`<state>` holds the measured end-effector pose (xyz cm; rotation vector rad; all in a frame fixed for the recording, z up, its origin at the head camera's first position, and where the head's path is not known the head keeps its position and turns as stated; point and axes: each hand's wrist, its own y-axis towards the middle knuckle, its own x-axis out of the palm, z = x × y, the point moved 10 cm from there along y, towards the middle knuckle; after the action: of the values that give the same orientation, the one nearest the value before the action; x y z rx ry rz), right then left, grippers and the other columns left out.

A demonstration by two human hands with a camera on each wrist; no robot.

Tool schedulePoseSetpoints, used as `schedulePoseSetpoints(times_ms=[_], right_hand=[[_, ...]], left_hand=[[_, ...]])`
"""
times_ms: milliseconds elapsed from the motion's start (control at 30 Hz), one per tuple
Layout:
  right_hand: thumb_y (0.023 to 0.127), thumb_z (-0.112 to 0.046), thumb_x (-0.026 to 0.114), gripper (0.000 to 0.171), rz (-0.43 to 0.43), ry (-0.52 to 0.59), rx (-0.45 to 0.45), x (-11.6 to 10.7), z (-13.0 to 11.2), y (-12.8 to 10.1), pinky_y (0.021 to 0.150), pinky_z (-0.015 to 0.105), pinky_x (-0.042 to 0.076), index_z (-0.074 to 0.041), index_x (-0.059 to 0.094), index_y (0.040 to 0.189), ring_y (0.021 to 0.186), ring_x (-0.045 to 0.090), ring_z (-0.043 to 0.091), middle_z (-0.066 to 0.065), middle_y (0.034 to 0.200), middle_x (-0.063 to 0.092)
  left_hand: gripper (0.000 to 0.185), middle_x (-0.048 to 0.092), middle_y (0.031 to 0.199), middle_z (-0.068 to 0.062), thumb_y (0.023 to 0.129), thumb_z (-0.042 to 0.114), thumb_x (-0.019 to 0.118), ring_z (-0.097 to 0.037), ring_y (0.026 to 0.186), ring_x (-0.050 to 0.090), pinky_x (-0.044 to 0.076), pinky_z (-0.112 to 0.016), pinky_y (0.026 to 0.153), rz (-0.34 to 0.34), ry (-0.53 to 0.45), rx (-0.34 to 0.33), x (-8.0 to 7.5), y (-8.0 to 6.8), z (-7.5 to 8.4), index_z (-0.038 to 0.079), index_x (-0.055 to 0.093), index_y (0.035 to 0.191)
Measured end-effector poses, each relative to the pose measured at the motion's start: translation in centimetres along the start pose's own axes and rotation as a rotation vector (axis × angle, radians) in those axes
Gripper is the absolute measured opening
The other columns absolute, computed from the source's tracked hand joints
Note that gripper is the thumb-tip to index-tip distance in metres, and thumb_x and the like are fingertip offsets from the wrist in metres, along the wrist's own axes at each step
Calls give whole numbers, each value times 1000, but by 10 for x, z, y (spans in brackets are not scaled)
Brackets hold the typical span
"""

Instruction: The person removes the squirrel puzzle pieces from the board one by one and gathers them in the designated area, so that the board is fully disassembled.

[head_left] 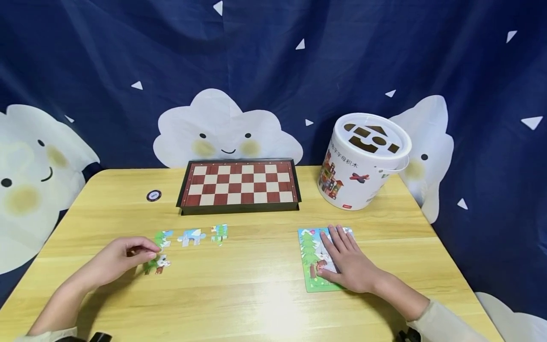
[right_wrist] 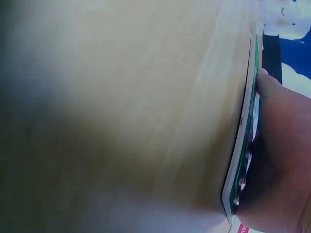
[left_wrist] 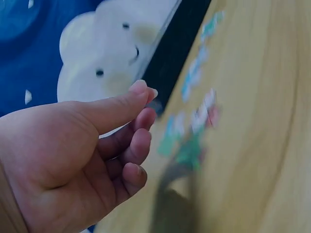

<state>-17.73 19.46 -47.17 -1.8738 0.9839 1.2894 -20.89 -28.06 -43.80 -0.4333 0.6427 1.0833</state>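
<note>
Toward the wooden surface's [head_left: 265, 285] front-left corner, the left hand [head_left: 117, 259] is hovering loosely curled, holding nothing, beside loose colourful jigsaw pieces [head_left: 159, 264]; the right hand [head_left: 348, 261] is pressing flat on the green-bordered puzzle board [head_left: 308, 259].

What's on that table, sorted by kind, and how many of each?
Loose puzzle pieces: 4 (one by the left hand)
Puzzle board, under the right hand: 1
Chessboard: 1
White bucket: 1
Small round disc: 1
Total: 8

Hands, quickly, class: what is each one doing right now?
Left hand: fingers curled beside the loose puzzle pieces; a grip on one cannot be told.
Right hand: open, fingers flat on the puzzle board.
</note>
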Motion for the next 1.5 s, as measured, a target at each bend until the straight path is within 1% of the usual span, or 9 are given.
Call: schedulePoseSetpoints(times_ms=[233, 367, 567, 733, 867, 1033, 1233, 1400, 1500], right_hand=[[98, -59, 56, 92, 46, -15, -6, -4, 1, 0, 119, 63, 11, 0, 24, 160, 152, 7, 47, 27, 166, 11], [96, -62, 59, 96, 50, -10, 8, -5, 4, 1, 120, 62, 12, 1, 23, 160, 153, 8, 45, 25, 166, 13], [96, -60, 61, 100, 43, 69, 21, -13, 8, 0, 122, 58, 9, 3, 17, 160, 154, 7, 43, 24, 167, 12], [94, -59, 63, 103, 43, 83, 12, -22, 13, -5, 121, 59, 7, 5, 16, 160, 153, 7, 45, 27, 166, 11], [94, -58, 64, 103, 40, 76, 13, -24, 18, -11, 118, 66, 10, 6, 17, 159, 152, 8, 47, 29, 165, 11], [94, -58, 64, 102, 18, 79, 42, -22, 26, -19, 116, 69, 9, 5, 16, 159, 153, 5, 46, 28, 166, 9], [97, -56, 60, 96, -6, 79, 59, -18, 31, -22, 115, 71, 7, 2, 16, 161, 153, 4, 47, 29, 166, 8], [97, -58, 59, 95, -3, 60, 60, -14, 31, -24, 115, 72, 6, -3, 17, 162, 152, 4, 47, 29, 166, 8], [97, -58, 59, 95, 10, 46, 60, -11, 31, -25, 115, 71, 5, -3, 17, 162, 152, 4, 47, 29, 166, 8]], left_hand=[[9, 67, 90, 8, 97, 8, 69, -6, 76, 57, 47, -25, 63, -69, 16, 130, 14, 27, 57, 10, 74, 104], [8, 66, 90, 10, 98, 12, 69, -7, 77, 56, 48, -24, 65, -112, 10, 185, 30, 47, 91, 13, 74, 104], [11, 69, 96, 5, 98, 12, 69, -8, 82, 58, 50, -26, 72, -227, -20, 236, 76, 81, 132, 11, 73, 108], [19, 71, 109, -7, 97, 11, 70, -15, 97, 63, 54, -31, 88, -287, -56, 263, 123, 108, 163, 3, 70, 115], [25, 70, 116, -8, 96, 15, 72, -20, 108, 64, 52, -37, 97, -276, -19, 288, 156, 127, 185, 5, 69, 119], [35, 68, 123, -3, 96, 24, 72, -17, 110, 63, 50, -33, 99, -224, 85, 311, 189, 143, 204, 8, 67, 128], [39, 68, 121, -1, 95, 30, 73, -14, 106, 64, 50, -29, 97, -172, 196, 334, 222, 155, 222, 12, 68, 130], [36, 69, 123, 1, 96, 34, 73, -15, 118, 61, 45, -33, 105, -159, 303, 361, 248, 163, 234, 15, 71, 127], [35, 69, 121, 2, 95, 33, 74, -15, 118, 61, 45, -33, 105, -151, 351, 368, 260, 167, 237, 15, 72, 125]])
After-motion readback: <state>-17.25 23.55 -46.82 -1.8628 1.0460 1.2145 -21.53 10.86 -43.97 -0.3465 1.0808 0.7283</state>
